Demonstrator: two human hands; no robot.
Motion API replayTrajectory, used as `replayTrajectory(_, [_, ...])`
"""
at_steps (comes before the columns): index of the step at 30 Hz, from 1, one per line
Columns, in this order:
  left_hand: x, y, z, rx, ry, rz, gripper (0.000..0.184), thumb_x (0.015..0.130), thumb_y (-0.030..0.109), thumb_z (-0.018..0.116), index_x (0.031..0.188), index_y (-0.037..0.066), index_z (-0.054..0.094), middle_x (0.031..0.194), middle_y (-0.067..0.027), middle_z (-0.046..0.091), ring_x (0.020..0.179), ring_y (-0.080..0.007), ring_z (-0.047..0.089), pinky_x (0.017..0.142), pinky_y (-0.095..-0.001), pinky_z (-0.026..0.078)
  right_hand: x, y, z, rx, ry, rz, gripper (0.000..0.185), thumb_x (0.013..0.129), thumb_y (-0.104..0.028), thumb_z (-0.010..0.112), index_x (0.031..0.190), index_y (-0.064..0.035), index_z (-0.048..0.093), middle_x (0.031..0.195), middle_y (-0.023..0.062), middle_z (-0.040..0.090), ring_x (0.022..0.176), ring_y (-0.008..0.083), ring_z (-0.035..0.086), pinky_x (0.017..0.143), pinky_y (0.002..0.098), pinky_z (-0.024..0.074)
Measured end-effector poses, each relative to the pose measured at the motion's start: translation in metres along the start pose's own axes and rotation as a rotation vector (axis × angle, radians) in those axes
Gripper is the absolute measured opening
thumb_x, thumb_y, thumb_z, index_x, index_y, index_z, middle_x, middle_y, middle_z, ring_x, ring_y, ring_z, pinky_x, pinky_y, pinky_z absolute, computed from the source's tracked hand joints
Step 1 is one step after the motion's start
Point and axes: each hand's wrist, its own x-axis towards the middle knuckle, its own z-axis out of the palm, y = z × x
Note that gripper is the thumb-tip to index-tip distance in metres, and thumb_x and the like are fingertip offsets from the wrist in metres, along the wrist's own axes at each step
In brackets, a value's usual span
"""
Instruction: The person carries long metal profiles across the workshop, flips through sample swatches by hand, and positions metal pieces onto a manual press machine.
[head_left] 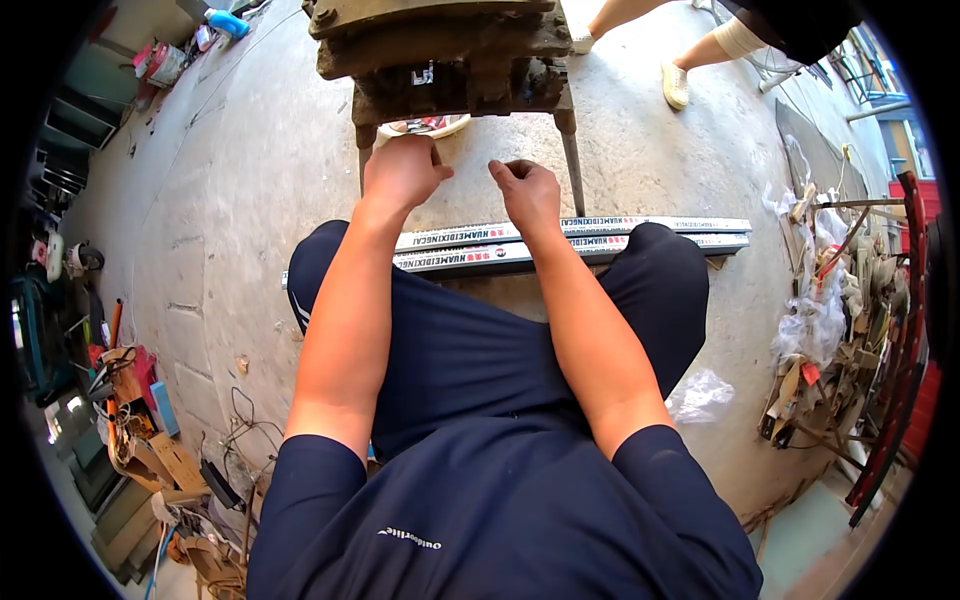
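Observation:
My left hand [408,172] is held in front of the rusty metal machine [450,60], its fingers curled under and mostly hidden. To its right, my right hand [530,192] has thumb and fingertips pinched together. Anything small between the fingers of either hand is too hidden to make out. A pale round bowl [455,126] with red and dark items shows beneath the machine, just beyond my left hand. Below both hands, long bars [590,243] in white printed film lie on the floor across my knees' line.
Another person's leg and shoe [676,86] are beyond the machine on the right. Scrap and plastic [825,290] pile up along the right side. Tools, wires and cardboard [175,460] clutter the left. Crumpled clear plastic [702,397] lies by my right knee.

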Motion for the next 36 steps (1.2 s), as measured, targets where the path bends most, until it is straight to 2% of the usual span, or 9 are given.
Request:
replayTrajectory(3, [-0.005, 0.004, 0.008, -0.002, 0.243, 0.095, 0.032, 0.081, 0.035, 0.082, 0.096, 0.006, 0.079, 0.096, -0.0152, 0.077, 0.09, -0.0327, 0.074, 0.082, -0.0427, 0.057, -0.007, -0.011, -0.006, -0.029, 0.032, -0.058, 0.034, 0.086, -0.023, 0.078, 0.111, -0.0003, 0.075, 0.1, 0.0185, 0.077, 0.091, 0.0325, 0.074, 0.086, 0.0392, 0.0557])
replayTrajectory(5, [0.0, 0.017, -0.005, 0.058, -0.001, -0.047, 0.032, 0.081, 0.031, 0.083, 0.101, 0.006, 0.078, 0.104, -0.0147, 0.077, 0.095, -0.0317, 0.073, 0.085, -0.0423, 0.057, -0.008, -0.004, -0.004, -0.007, 0.218, -0.291, 0.029, 0.088, -0.023, 0.075, 0.104, 0.0, 0.077, 0.095, 0.0182, 0.078, 0.088, 0.0323, 0.075, 0.084, 0.0394, 0.0561])
replayTrajectory(6, [0.002, 0.024, -0.012, 0.088, -0.121, -0.119, 0.032, 0.081, 0.03, 0.083, 0.103, 0.007, 0.078, 0.108, -0.0145, 0.077, 0.098, -0.0312, 0.073, 0.087, -0.0421, 0.057, -0.012, -0.017, -0.013, 0.06, 0.18, -0.189, 0.026, 0.088, -0.022, 0.074, 0.102, -0.0007, 0.078, 0.095, 0.0178, 0.078, 0.088, 0.0318, 0.075, 0.084, 0.0395, 0.0563])
replayTrajectory(9, [0.003, 0.001, 0.012, -0.035, 0.153, 0.148, 0.032, 0.083, 0.031, 0.08, 0.106, 0.009, 0.077, 0.109, -0.0136, 0.077, 0.099, -0.0315, 0.072, 0.086, -0.0422, 0.057, -0.006, -0.022, -0.026, 0.097, 0.218, -0.176, 0.026, 0.088, -0.022, 0.073, 0.104, -0.0016, 0.077, 0.094, 0.0165, 0.077, 0.087, 0.0304, 0.075, 0.085, 0.039, 0.0562])
replayTrajectory(12, [0.009, -0.004, 0.024, -0.018, 0.246, 0.178, 0.029, 0.084, 0.033, 0.079, 0.103, 0.011, 0.078, 0.101, -0.013, 0.077, 0.095, -0.0318, 0.073, 0.083, -0.0427, 0.056, -0.007, -0.037, -0.038, 0.093, 0.194, -0.103, 0.028, 0.09, -0.027, 0.074, 0.1, -0.0018, 0.078, 0.088, 0.0156, 0.077, 0.082, 0.0304, 0.075, 0.08, 0.0387, 0.056])
replayTrajectory(15, [0.0, 0.03, -0.007, 0.053, -0.067, -0.019, 0.03, 0.084, 0.035, 0.077, 0.104, 0.012, 0.078, 0.099, -0.0125, 0.077, 0.094, -0.0319, 0.073, 0.082, -0.0422, 0.056, -0.005, -0.049, -0.049, 0.084, 0.243, -0.082, 0.034, 0.087, -0.034, 0.077, 0.097, -0.0011, 0.078, 0.083, 0.016, 0.076, 0.08, 0.0321, 0.075, 0.077, 0.04, 0.0557])
replayTrajectory(25, [-0.002, 0.017, 0.001, -0.066, -0.006, 0.048, 0.039, 0.085, 0.038, 0.079, 0.112, 0.009, 0.077, 0.105, -0.0113, 0.078, 0.098, -0.0304, 0.074, 0.086, -0.0401, 0.057, 0.02, -0.099, -0.07, -0.232, 0.369, -0.088, 0.038, 0.085, -0.042, 0.078, 0.095, -0.005, 0.08, 0.09, 0.0164, 0.078, 0.087, 0.0344, 0.076, 0.082, 0.0427, 0.0577])
replayTrajectory(32, [-0.002, 0.013, -0.002, -0.075, -0.016, 0.042, 0.045, 0.086, 0.038, 0.078, 0.119, 0.009, 0.074, 0.105, -0.0121, 0.078, 0.098, -0.0309, 0.074, 0.087, -0.0396, 0.057, 0.031, -0.077, -0.06, -0.209, 0.51, -0.151, 0.027, 0.087, -0.029, 0.067, 0.096, -0.0074, 0.081, 0.093, 0.0224, 0.076, 0.092, 0.0401, 0.074, 0.085, 0.0467, 0.0576])
replayTrajectory(36, [-0.001, 0.012, -0.001, -0.036, -0.028, 0.064, 0.047, 0.087, 0.039, 0.078, 0.122, 0.008, 0.074, 0.107, -0.0138, 0.078, 0.1, -0.0316, 0.074, 0.088, -0.0395, 0.057, 0.013, -0.03, -0.048, -0.286, 0.386, -0.082, 0.025, 0.087, -0.027, 0.067, 0.096, -0.0091, 0.082, 0.092, 0.0232, 0.076, 0.09, 0.0408, 0.074, 0.085, 0.0468, 0.0578])
